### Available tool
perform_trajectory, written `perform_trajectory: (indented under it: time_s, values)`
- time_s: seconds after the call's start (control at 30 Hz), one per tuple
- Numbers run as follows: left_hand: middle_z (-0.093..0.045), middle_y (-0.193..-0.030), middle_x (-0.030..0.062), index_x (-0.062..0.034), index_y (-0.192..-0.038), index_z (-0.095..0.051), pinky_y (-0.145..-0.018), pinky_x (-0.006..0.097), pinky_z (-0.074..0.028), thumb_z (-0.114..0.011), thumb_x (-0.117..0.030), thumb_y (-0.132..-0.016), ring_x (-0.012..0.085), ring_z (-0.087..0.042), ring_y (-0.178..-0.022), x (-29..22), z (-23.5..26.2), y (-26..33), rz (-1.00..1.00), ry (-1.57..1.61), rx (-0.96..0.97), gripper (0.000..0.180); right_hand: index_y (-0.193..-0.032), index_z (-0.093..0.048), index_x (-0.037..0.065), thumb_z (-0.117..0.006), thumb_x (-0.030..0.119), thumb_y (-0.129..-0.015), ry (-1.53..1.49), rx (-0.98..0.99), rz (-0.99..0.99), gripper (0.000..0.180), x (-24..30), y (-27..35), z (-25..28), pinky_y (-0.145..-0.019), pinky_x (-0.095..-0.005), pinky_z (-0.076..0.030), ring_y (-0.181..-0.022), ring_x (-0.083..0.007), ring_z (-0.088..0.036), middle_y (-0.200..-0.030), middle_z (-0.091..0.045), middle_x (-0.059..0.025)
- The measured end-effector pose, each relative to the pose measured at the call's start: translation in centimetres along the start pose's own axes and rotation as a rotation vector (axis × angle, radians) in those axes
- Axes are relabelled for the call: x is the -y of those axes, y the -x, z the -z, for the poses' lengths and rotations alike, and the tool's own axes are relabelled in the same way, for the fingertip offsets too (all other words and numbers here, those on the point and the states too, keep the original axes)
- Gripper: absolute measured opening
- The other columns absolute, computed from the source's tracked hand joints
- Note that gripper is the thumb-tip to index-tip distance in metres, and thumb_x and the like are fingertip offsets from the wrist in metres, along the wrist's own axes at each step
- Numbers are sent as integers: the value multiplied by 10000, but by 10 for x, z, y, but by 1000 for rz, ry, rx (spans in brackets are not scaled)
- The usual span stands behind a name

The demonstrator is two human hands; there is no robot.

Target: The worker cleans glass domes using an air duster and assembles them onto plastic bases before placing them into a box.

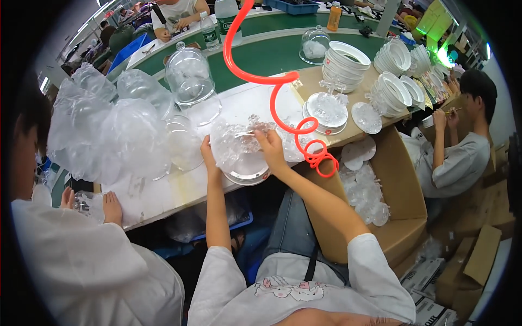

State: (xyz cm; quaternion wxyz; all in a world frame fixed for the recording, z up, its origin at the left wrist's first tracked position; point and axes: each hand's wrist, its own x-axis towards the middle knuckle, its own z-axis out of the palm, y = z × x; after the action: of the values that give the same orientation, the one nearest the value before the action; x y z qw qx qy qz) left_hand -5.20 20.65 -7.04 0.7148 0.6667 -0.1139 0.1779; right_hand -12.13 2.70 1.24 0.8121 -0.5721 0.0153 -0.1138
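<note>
Pieces of clear plastic (231,146), gathered in a bunch, are between the person's two hands, above a white round base (247,176) at the near edge of the desk (250,103). The grip of the right hand (273,152) is closed, with thumb and fingers pinching the upper right part of this bunch. The left hand (209,156) is touching its left side, but some of the fingers are hidden, so I cannot tell how firm this grip is.

To the left on the desk lies a large heap of clear bags (125,136), and just behind it stands a clear dome (190,76) with a knob on top. A red coiled hose (236,68) hangs in front of the desk's middle. On the right side there are stacked white rings (345,68). Below them, beside the desk, an uncovered cardboard box (399,176) holds more clear pieces (367,193). At the far left, another person's hands (112,208) rest near the desk edge.
</note>
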Motion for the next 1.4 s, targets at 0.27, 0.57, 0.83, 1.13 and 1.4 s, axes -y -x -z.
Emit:
perform_trajectory:
  time_s: [0.27, 0.57, 0.83, 1.13, 1.4]
  values:
    - [-584, -967, 145, 43, -1018, -549, -804, 309, -427, -424, -169, -925, 215, -550, -902, -72, -50, 7, 113, -332, -252, 263, -1098, -519, 8, -532, 253, -904, 138, -93, 90, 313, -13, -50, 20, -766, -223, -411, -880, -84, -514, -992, -559, -42]
    - [-347, -1306, 253, 37, -1286, -311, -1048, 495, -200, -772, -438, -610, 394, -329, -1221, -91, -67, 87, 64, -953, 3, 946, -997, -555, -8, -541, 217, -894, 221, 38, 257, 248, 34, -40, -9, -662, -246, -445, -756, -91, -545, -877, -609, -51]
    - [-448, -1262, 202, 5, -1376, -109, -940, 353, -389, -871, -239, -479, 313, -474, -1146, -110, -38, 60, 115, -443, 143, 1202, -942, -553, 38, -547, 218, -850, 1000, 521, 445, 202, 90, -73, 5, -651, -379, -456, -759, -344, -588, -815, -622, -163]
    - [-400, -1322, 195, 30, -1347, -221, -970, 345, -368, -874, -210, -458, 292, -435, -1195, -102, -26, 56, 49, -427, 264, 1129, -927, -535, 35, -515, 253, -863, 1218, 533, 433, 227, 83, -62, 8, -659, -414, -465, -777, -351, -595, -829, -636, -155]
    - [-445, -1287, 212, 31, -1343, -275, -951, 334, -381, -861, -220, -471, 292, -476, -1158, -95, -21, 62, 3, -522, 308, 1081, -944, -527, 42, -500, 249, -867, 1298, 524, 474, 223, 80, -57, 5, -661, -417, -466, -781, -339, -592, -830, -626, -131]
